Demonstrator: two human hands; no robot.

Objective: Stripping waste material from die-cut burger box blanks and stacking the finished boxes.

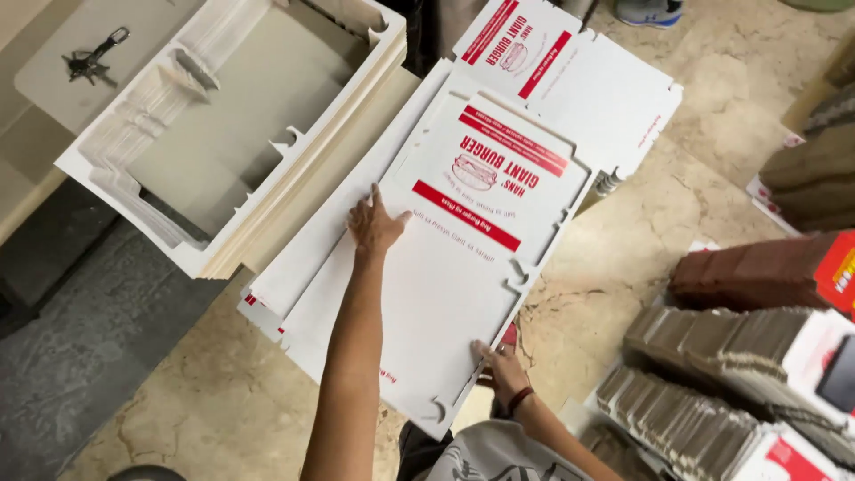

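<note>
In the head view, the left hand (374, 227) presses flat, fingers spread, on a flat white-and-red die-cut box blank (463, 267) lying atop a stack of blanks (294, 276) on the marble floor (606, 276), while the right hand (500, 365) pinches its near edge.

The flat carton sheet (463, 240) is white with red bands and a red burger drawing. The floor (623, 267) is beige, veined marble; far left, the keys (89, 61) are dark.
</note>
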